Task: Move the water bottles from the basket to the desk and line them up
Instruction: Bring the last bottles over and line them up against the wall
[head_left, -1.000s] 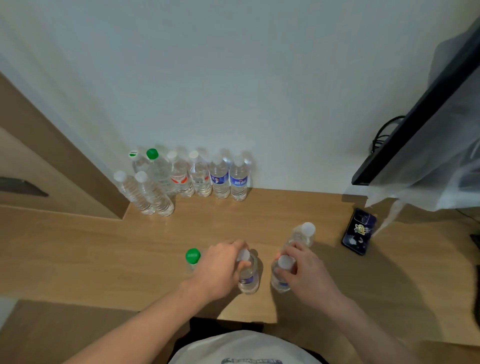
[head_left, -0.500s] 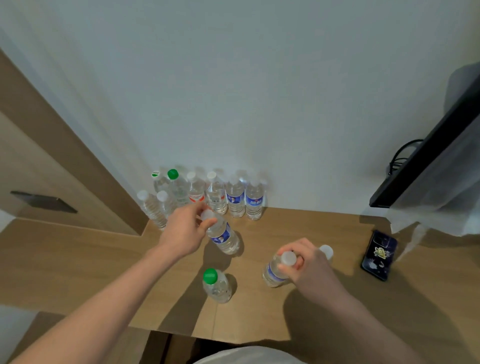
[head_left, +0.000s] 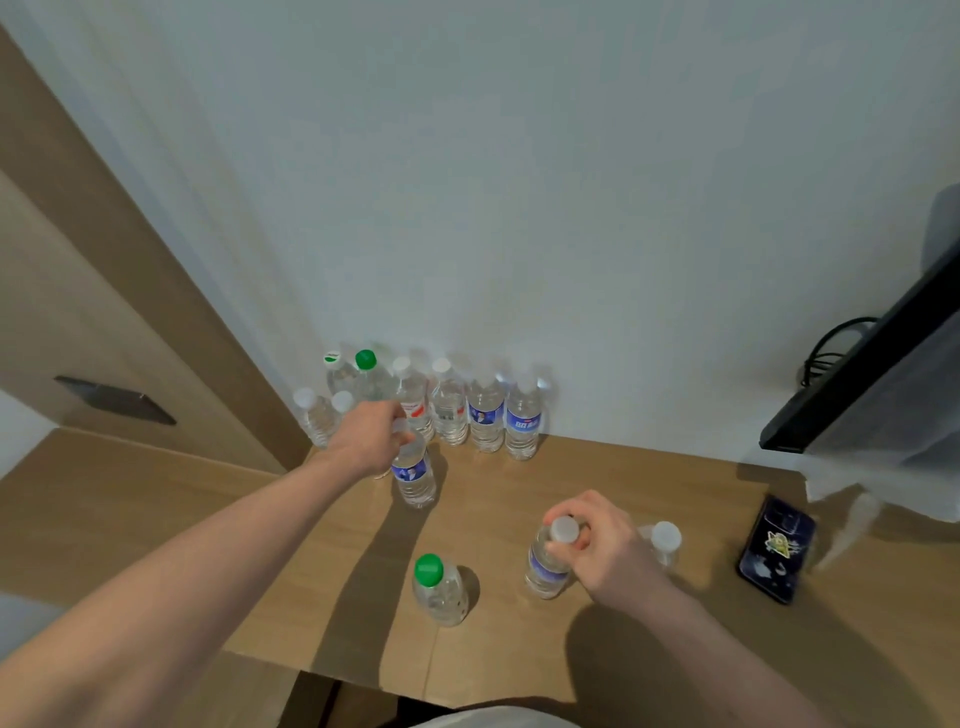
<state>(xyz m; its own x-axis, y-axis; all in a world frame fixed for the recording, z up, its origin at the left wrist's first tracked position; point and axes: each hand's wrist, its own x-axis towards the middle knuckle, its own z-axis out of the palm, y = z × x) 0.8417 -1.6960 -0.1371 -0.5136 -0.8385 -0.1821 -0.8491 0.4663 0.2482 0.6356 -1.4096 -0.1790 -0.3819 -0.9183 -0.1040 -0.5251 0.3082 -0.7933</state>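
Wooden desk (head_left: 519, 493) fills the lower frame; the left hand (head_left: 366, 436) grips a blue-labelled bottle (head_left: 414, 475) by the back row (head_left: 467, 410) at centre, while the right hand (head_left: 597, 545) pinches another bottle's (head_left: 545, 569) cap lower right.

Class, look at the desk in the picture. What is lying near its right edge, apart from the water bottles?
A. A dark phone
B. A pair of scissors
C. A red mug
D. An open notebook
A. A dark phone lies flat on the desk near the right edge, to the right of the white-capped bottle that stands beyond the right hand; no scissors, mug or notebook shows.
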